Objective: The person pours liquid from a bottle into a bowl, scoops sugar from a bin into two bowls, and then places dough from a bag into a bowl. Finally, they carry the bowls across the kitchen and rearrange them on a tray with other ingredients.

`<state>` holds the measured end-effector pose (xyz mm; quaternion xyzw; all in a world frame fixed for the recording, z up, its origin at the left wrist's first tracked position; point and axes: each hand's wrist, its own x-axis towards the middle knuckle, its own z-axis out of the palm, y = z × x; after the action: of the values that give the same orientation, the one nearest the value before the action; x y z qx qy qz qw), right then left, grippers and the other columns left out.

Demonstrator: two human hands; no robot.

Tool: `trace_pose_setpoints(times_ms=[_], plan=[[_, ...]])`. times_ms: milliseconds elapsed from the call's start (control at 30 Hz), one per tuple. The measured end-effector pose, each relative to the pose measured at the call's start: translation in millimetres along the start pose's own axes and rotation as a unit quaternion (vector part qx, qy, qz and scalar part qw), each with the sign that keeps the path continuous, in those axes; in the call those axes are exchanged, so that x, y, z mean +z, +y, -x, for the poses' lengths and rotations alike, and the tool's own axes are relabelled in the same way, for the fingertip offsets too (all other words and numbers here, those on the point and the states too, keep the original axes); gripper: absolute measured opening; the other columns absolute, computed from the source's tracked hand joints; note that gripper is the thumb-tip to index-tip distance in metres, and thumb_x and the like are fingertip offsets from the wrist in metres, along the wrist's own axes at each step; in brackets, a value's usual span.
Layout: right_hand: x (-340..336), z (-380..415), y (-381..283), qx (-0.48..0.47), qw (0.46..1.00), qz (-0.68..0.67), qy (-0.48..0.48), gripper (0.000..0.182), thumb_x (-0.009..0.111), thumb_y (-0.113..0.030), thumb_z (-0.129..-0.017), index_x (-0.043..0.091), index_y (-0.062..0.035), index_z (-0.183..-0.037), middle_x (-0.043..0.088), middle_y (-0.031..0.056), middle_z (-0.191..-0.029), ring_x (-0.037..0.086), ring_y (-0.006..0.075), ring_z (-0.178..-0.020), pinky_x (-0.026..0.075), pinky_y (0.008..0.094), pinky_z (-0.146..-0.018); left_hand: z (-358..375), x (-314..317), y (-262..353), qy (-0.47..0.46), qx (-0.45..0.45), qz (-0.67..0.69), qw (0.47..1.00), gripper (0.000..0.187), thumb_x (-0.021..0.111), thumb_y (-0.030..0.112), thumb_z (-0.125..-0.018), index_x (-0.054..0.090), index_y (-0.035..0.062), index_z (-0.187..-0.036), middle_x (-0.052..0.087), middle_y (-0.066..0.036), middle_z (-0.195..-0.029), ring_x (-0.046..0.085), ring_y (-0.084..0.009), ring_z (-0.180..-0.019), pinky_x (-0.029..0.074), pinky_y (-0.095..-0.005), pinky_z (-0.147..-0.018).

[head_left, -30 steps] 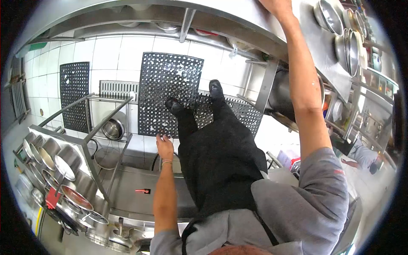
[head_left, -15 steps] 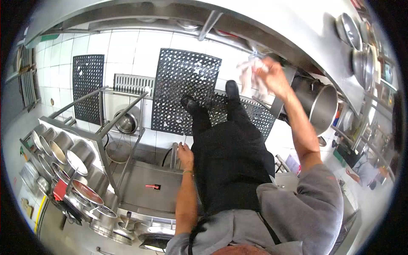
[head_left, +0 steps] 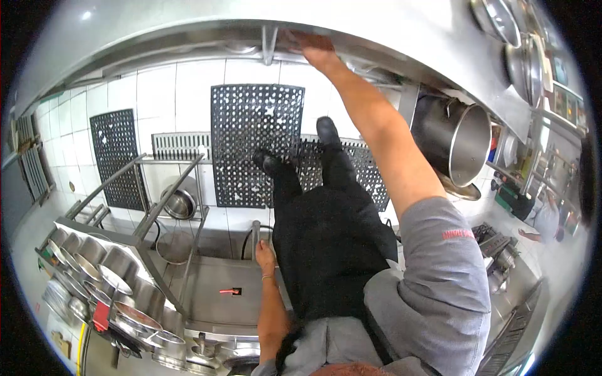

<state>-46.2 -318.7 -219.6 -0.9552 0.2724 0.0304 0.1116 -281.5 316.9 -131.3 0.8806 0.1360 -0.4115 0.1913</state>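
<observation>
My right arm stretches forward, and my right hand (head_left: 313,49) is at the edge of the long steel counter (head_left: 188,22). Its fingers are smeared by motion, and whatever it may hold cannot be made out. Low on the left, my left hand (head_left: 265,255) is beside the end of an upright metal bar (head_left: 256,235), close to the steel worktop (head_left: 219,304). Its fingers are small and partly hidden, with no object distinguishable in them.
Black perforated mats (head_left: 257,144) lie on the white tiled floor. A large steel pot (head_left: 467,147) stands at the right. A metal rack (head_left: 141,244) with several pots is at the left. Metal bowls (head_left: 495,22) rest at the upper right. A person (head_left: 549,219) is at the far right.
My right hand has moved left and forward to the counter's edge; the pale cloth it held is no longer visible. My left hand has lowered slightly. The view has shifted.
</observation>
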Motion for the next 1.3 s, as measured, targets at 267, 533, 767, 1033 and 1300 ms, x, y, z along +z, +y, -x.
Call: trace_pose_setpoints(times_ms=[267,533,767,1033,1300], plan=[[-45.7,147.6,151.9,0.163,0.967,0.101,-0.167,0.03,0.052,-0.005,-0.087,0.066,-0.0049,-0.114,0.065,0.0194,-0.114,0.06,0.0345,-0.109,0.046,0.044,-0.101,3.1,5.5,43.4,0.007,0.067,0.058,0.996,0.044,0.047,0.031,-0.102,0.064,-0.0085,-0.111,0.067,-0.028,-0.104,0.064,-0.0392,-0.099,0.048,-0.0454,-0.087],[-209.0,285.6,150.5,0.061,0.962,-0.248,-0.098,0.024,0.062,0.0,-0.079,0.075,-0.0042,-0.099,0.07,0.0228,-0.101,0.069,0.0378,-0.089,0.058,0.0444,-0.082,28.1,26.0,41.8,0.048,0.083,0.053,0.994,0.042,0.051,0.029,-0.098,0.066,-0.0083,-0.11,0.07,-0.024,-0.099,0.066,-0.0371,-0.095,0.049,-0.0448,-0.086],[-411.6,272.8,79.4,-0.019,0.903,-0.387,0.183,0.023,0.071,-0.002,-0.077,0.074,-0.0056,-0.099,0.07,0.0189,-0.101,0.068,0.0352,-0.092,0.055,0.0404,-0.081,87.0,16.3,67.2,-0.01,0.129,0.074,0.989,0.034,0.051,0.028,-0.094,0.062,0.0039,-0.072,0.055,-0.007,-0.058,0.05,-0.0182,-0.051,0.042,-0.0397,-0.053],[-431.6,181.4,80.9,-0.132,0.925,-0.136,0.328,0.019,0.07,-0.01,-0.085,0.073,-0.0048,-0.103,0.067,0.0148,-0.114,0.065,0.0303,-0.099,0.051,0.0373,-0.083,64.4,59.2,64.3,0.055,0.001,0.137,0.989,0.03,0.054,0.029,-0.094,0.069,0.0032,-0.098,0.068,-0.015,-0.079,0.067,-0.0291,-0.075,0.052,-0.0424,-0.07],[-601.0,264.4,-10.9,-0.327,0.604,-0.65,0.325,0.035,0.065,-0.03,-0.09,0.048,-0.0036,-0.075,0.059,0.0181,-0.097,0.052,0.0227,-0.068,0.043,0.0372,-0.061,123.0,85.0,84.3,0.165,0.004,0.182,0.969,0.034,0.057,0.032,-0.092,0.073,0.0051,-0.106,0.073,-0.018,-0.101,0.069,-0.0339,-0.101,0.053,-0.0401,-0.089]])
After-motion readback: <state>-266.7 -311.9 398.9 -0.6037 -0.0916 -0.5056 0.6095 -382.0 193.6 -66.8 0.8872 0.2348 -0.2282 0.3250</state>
